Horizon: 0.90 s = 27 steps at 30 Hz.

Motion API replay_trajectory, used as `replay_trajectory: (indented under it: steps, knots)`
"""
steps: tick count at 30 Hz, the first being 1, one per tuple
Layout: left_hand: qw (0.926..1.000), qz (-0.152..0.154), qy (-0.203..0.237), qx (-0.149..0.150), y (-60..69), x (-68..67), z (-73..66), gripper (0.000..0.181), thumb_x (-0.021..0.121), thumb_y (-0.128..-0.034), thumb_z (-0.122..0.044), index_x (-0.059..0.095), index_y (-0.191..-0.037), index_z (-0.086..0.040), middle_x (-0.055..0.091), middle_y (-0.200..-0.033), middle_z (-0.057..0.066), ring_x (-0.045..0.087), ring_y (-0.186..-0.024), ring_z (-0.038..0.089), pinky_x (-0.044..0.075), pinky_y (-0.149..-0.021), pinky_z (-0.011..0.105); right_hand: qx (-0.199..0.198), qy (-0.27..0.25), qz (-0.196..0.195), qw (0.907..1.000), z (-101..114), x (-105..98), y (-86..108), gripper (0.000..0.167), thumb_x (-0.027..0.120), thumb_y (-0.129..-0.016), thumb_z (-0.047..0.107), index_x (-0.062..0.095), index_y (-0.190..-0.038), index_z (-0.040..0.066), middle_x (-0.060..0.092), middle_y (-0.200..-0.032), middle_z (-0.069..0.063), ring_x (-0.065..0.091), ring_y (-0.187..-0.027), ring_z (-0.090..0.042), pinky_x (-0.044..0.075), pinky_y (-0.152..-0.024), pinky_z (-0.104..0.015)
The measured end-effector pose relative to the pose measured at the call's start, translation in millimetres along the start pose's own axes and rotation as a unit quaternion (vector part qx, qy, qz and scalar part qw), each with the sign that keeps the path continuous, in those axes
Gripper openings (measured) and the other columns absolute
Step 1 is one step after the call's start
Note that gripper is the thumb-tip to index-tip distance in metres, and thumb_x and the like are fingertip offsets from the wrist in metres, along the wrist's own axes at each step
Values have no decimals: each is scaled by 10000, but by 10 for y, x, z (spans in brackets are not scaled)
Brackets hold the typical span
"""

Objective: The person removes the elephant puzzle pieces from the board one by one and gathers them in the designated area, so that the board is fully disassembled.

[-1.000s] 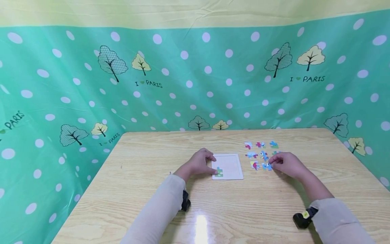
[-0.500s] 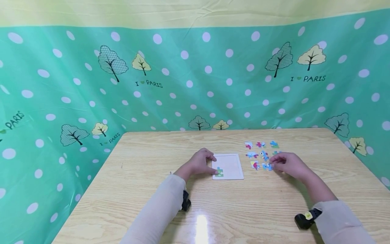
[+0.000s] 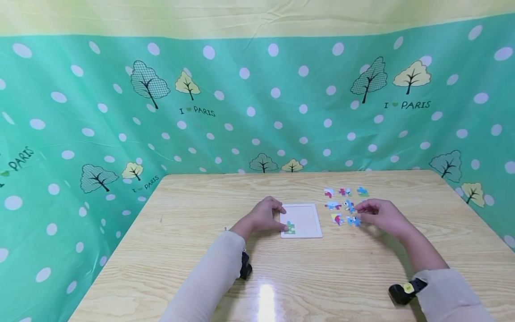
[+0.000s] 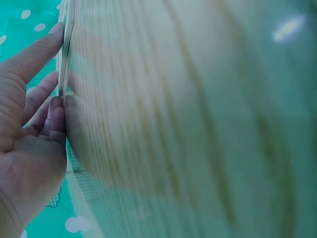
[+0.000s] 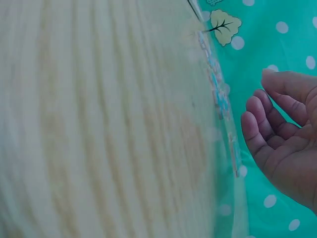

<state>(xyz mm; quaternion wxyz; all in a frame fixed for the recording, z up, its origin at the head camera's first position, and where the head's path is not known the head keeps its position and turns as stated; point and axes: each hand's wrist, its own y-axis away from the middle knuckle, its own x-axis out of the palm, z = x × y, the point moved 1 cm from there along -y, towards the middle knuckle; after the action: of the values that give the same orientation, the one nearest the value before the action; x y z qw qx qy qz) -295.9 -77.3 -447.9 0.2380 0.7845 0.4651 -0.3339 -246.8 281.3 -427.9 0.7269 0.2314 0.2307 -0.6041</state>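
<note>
In the head view, my left hand (image 3: 265, 214) holds the left side of a square white puzzle tray (image 3: 307, 221). Its thumb rests by a green puzzle piece (image 3: 290, 229) in the tray's near left corner. The left wrist view shows the fingertips at the edge of the tray (image 4: 66, 49). Over the right side of the loose puzzle pieces (image 3: 349, 206) hovers my right hand (image 3: 380, 217), its fingers loosely bent. No piece shows between the fingers of the right hand (image 5: 290, 119) in the right wrist view. The hand partly hides the pieces at the right.
Several loose pieces lie in rough rows right of the tray, among them a blue and green puzzle piece (image 3: 362, 191) at the back. A wooden table (image 3: 201, 197) carries everything, and a dotted green cloth (image 3: 225, 89) hangs behind its far edge.
My right hand shifts only slightly over the pieces, and its fingers look a little more spread. My left hand, the tray and the green piece stay put.
</note>
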Motion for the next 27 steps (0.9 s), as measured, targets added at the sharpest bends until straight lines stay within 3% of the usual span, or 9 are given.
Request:
replay_trajectory:
  steps: [12,17,27]
  knots:
    - [10000,92,1,-37,5,-12,-10,408,941,-776,-252,761,-1111,-105,560,-1364,85,538,-1272,258,405,-1133,358,-283,-24,-21,9996,225,54,26,294,699,-990,122,670,-1213,-67,681,-1092,-130,590,-975,-254,548,-771,-285]
    - [9999,160,-34,-53,21,-21,-21,510,966,-738,-273,754,-1167,-96,554,-1406,91,517,-1324,275,376,-1161,368,-420,-92,32,9991,327,117,13,288,699,-988,111,674,-1215,-65,683,-1102,-127,602,-979,-250,556,-780,-278]
    - [9975,574,-407,20,67,-91,-67,688,992,-696,-233,710,-1306,-89,500,-1510,95,438,-1419,292,323,-1197,380,-697,-389,248,9965,476,259,-38,255,723,-965,75,688,-1173,-68,688,-1044,-99,597,-934,-233,548,-762,-262]
